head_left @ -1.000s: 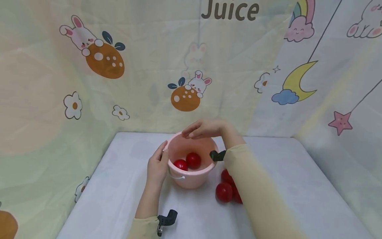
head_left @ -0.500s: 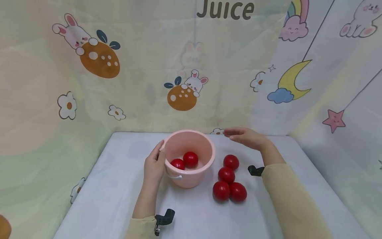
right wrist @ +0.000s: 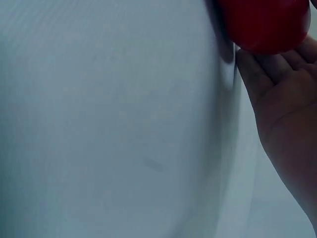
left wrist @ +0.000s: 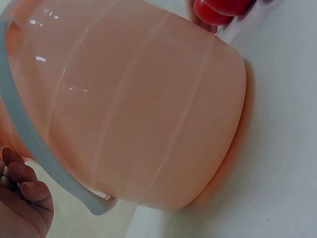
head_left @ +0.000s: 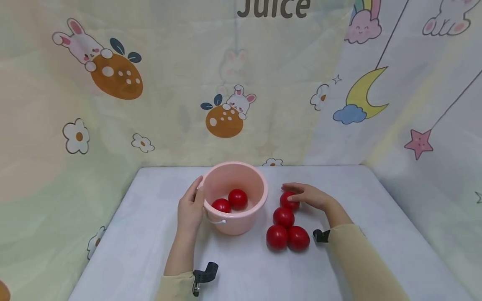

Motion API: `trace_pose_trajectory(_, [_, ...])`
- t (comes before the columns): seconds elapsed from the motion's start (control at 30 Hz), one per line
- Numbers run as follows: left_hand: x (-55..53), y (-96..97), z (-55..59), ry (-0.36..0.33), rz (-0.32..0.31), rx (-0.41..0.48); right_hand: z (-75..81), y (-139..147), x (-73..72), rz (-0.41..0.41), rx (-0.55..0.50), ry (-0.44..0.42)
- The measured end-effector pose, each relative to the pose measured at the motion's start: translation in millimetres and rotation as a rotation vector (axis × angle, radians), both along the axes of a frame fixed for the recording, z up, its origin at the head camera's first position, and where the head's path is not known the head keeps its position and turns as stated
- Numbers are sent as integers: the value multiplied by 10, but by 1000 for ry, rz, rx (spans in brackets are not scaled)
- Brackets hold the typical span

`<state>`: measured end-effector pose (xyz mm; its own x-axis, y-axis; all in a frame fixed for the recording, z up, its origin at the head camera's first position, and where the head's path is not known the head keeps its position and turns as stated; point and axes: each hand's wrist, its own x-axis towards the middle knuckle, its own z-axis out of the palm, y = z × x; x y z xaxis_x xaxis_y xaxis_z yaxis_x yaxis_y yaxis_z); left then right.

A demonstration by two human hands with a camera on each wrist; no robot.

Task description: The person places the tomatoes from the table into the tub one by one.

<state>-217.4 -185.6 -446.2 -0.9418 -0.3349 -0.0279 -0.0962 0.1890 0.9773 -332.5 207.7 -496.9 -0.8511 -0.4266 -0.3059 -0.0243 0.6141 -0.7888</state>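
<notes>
A pink bucket (head_left: 241, 225) with a pale handle (left wrist: 29, 126) stands on the table, its mouth tilted toward the head view. My left hand (head_left: 190, 211) grips its rim from the left; curled fingertips (left wrist: 34, 191) show by the rim in the left wrist view. Two glossy red balls (head_left: 238, 199) lie inside. Right of the bucket, several more red balls (head_left: 283, 217) sit close together on the table. My right hand (head_left: 310, 195) holds the farthest red ball (right wrist: 267, 22), thumb in front and fingers behind; the hand partly covers it in the head view.
The white table (head_left: 124, 251) has its back edge against a printed cloth backdrop (head_left: 169, 104). Cloth walls rise at both sides. Black wrist mounts (head_left: 205, 274) sit on both sleeves.
My right hand has gone from above the bucket out to the right, then down onto the farthest red ball. My left hand stays on the bucket. The head view has shifted slightly.
</notes>
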Motion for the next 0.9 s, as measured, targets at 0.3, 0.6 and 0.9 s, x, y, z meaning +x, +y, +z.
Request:
trace_pose_trajectory(0.3, [-35,-20,41,3,-3,3,55,63,14,13,19,-9])
trace_pose_trajectory(0.6, [-41,-22,21,12,10,7,-8,89,-30,-8,3,-14])
trace_pose_trajectory(0.9, [-44,-2,14,-7,11,0,-37,167,-49,-67,16,-30])
